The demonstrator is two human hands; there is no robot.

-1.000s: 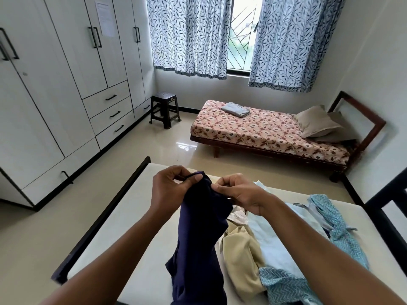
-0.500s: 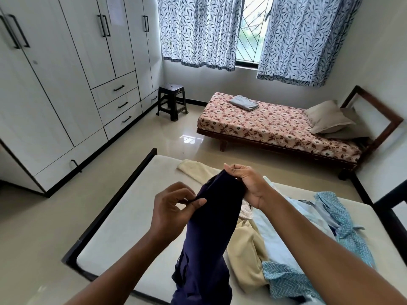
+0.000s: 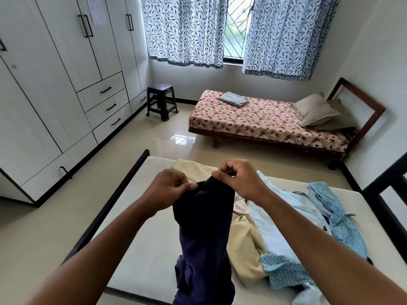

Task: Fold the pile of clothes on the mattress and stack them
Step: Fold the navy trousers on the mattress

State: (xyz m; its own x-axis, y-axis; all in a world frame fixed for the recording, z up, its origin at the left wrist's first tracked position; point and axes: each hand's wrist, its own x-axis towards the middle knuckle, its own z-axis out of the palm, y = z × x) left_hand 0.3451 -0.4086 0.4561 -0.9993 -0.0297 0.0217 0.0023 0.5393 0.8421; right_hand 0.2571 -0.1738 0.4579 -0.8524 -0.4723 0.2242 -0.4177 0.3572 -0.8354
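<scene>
Currently, a navy garment (image 3: 204, 234) is pinched at its top edge by the left hand (image 3: 167, 190) and right hand (image 3: 237, 179), its long axis hanging straight down over the mattress (image 3: 141, 234), left of the unfolded pile (image 3: 286, 234).

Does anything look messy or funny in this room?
Only the clothes lie crumpled and unfolded on the mattress, beside the navy garment that the left hand and right hand pinch. Nothing looks spilled or broken.
</scene>
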